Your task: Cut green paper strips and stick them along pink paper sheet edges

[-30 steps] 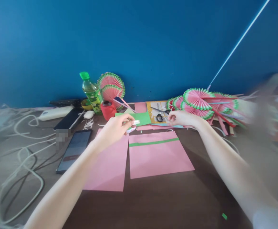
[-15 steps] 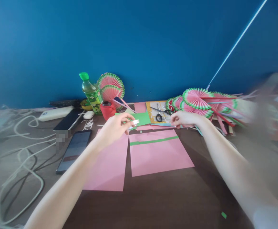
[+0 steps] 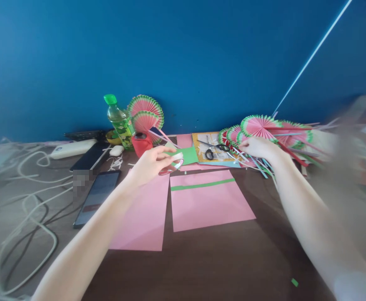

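My left hand (image 3: 153, 164) is closed on a small roll of tape (image 3: 178, 157), pinched between thumb and fingers above the green paper (image 3: 189, 155). Below it lies a plain pink sheet (image 3: 142, 213), partly covered by my forearm. To its right is another pink sheet (image 3: 211, 205) with a green strip (image 3: 203, 184) across its upper part. My right hand (image 3: 258, 148) has its fingers curled in at the pleated pink-and-green paper fans (image 3: 261, 125), over loose paper strips (image 3: 261, 167). What its fingertips hold, if anything, is hidden.
Black-handled scissors (image 3: 212, 149) lie on a yellow packet (image 3: 198, 144) at the back. On the left are a phone (image 3: 98, 196), a white power bank (image 3: 73, 149), tangled cables (image 3: 41, 221), a green-capped bottle (image 3: 118, 121) and a red container (image 3: 141, 144). A blue wall (image 3: 183, 62) stands behind.
My right hand has moved right, from beside the scissors to the fans and paper strips. The tape roll in my left hand has turned, so its ring shows more.
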`<state>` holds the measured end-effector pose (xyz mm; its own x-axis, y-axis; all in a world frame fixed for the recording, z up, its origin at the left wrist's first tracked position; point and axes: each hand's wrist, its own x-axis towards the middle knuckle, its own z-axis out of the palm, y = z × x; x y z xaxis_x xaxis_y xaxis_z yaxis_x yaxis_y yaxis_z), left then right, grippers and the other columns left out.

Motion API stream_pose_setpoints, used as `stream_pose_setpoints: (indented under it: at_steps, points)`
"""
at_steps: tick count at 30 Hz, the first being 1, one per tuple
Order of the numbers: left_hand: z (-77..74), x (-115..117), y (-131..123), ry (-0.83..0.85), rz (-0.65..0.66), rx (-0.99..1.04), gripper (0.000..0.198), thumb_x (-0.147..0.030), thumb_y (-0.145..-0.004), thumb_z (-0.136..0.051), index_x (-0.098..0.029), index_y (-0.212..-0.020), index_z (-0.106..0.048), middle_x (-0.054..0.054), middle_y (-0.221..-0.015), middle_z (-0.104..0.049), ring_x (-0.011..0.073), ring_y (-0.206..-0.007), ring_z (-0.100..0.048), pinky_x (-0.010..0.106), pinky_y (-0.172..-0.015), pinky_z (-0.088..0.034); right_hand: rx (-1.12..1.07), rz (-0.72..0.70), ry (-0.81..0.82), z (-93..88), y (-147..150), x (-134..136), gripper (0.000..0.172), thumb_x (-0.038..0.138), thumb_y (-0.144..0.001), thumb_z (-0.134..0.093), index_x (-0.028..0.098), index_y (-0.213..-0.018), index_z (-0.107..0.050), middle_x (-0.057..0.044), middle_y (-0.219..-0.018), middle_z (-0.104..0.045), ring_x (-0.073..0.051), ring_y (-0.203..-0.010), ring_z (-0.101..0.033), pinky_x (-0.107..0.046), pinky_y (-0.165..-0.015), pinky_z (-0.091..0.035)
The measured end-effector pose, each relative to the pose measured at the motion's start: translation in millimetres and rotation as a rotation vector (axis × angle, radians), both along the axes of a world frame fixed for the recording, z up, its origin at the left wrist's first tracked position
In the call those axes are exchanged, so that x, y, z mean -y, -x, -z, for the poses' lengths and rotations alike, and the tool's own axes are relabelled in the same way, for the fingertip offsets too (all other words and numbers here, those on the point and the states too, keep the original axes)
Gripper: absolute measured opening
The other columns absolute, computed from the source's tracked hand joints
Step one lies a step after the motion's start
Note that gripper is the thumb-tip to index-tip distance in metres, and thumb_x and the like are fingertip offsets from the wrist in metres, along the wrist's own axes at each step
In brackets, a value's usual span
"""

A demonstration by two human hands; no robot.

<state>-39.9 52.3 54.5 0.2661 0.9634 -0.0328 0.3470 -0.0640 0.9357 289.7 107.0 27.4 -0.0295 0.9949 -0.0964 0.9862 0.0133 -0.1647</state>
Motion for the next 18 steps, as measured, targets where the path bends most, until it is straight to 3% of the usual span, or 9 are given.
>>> stream_pose_setpoints:
  at_steps: [2,4,9,13,18]
  points:
    - [2.2,-1,-1,0.037,-0.018,0.092,0.036,-0.027,-0.069,-0.066,-0.015,-0.101,-0.061,0.007,-0.081,-0.071,0.0191,-0.075,-0.065,0.028,-0.063,-0.047,0.071,0.109,-0.066,-4.0,7,4,0.022,0.026,-0.074,-0.045,0.019,-0.062,-0.061,-0.006,-0.064,-0.063,-0.02,-0.064,-0.058,-0.028,-0.055,-0.036]
    - [4.6,-1,-3,0.082,-0.016,0.201,0.037,-0.025,-0.066,-0.069,-0.014,-0.101,-0.063,0.009,-0.087,-0.071,0.0199,-0.084,-0.065,0.031,-0.074,-0.047,0.039,0.13,-0.179,-9.1,16,8,0.025,0.029,-0.078,-0.042,0.018,-0.071,-0.063,-0.009,-0.077,-0.066,-0.023,-0.073,-0.06,-0.029,-0.059,-0.038]
    - [11.5,2,-11,0.206,-0.017,0.417,0.029,-0.018,-0.065,-0.07,-0.011,-0.092,-0.065,0.009,-0.091,-0.07,0.019,-0.088,-0.064,0.031,-0.079,-0.046,-0.425,-0.163,-0.253,-21.8,53,24,0.025,0.034,-0.08,-0.047,0.018,-0.089,-0.065,-0.006,-0.097,-0.067,-0.021,-0.088,-0.06,-0.03,-0.078,-0.043]
    - [18.1,6,-19,0.255,-0.048,0.545,0.021,-0.01,-0.064,-0.067,-0.011,-0.084,-0.06,0.008,-0.084,-0.07,0.0186,-0.08,-0.066,0.033,-0.078,-0.047,-0.715,-0.366,-0.25,-23.3,90,43,0.026,0.032,-0.081,-0.05,0.02,-0.098,-0.065,-0.006,-0.103,-0.065,-0.02,-0.089,-0.061,-0.032,-0.077,-0.047]
    - [25.9,10,-25,0.228,-0.028,0.586,0.025,-0.014,-0.065,-0.068,-0.013,-0.086,-0.054,0.009,-0.089,-0.07,0.0193,-0.084,-0.066,0.034,-0.082,-0.045,-0.793,-0.47,-0.355,-13.8,122,61,0.03,0.025,-0.082,-0.05,0.024,-0.11,-0.062,-0.005,-0.114,-0.06,-0.02,-0.099,-0.058,-0.035,-0.083,-0.049]
